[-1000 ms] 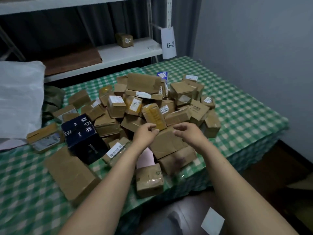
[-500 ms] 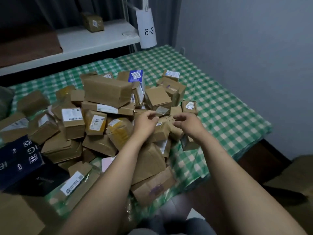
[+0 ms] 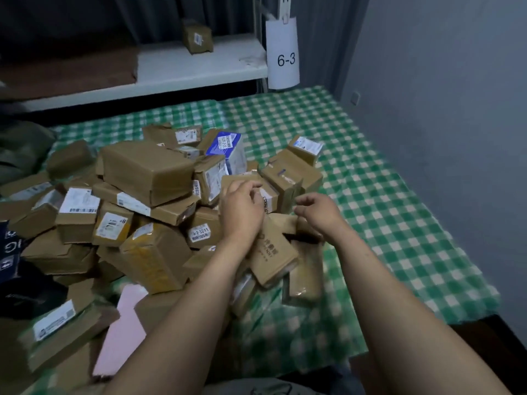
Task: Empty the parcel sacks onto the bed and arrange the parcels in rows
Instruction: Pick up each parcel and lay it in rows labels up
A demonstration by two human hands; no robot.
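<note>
A heap of brown cardboard parcels (image 3: 145, 169) with white labels covers the left and middle of the bed (image 3: 385, 209), which has a green-and-white checked cover. A blue parcel (image 3: 228, 143) sits near the top of the heap. My left hand (image 3: 242, 206) hovers over the heap's right side with its fingers loosely curled and nothing in them. My right hand (image 3: 316, 209) hangs just to its right, also with nothing in it. Below my left wrist a brown box with printed characters (image 3: 271, 258) leans on the heap.
A white shelf (image 3: 199, 67) behind the bed carries one brown parcel (image 3: 198, 37) and a hanging tag reading 6-3 (image 3: 283, 55). A grey wall (image 3: 456, 109) runs along the right. A pink envelope (image 3: 122, 329) and a dark box (image 3: 8, 252) lie at the near left.
My view has swung to the right and moved closer to the heap. Both hands have moved along the heap towards its right side, still holding nothing.
</note>
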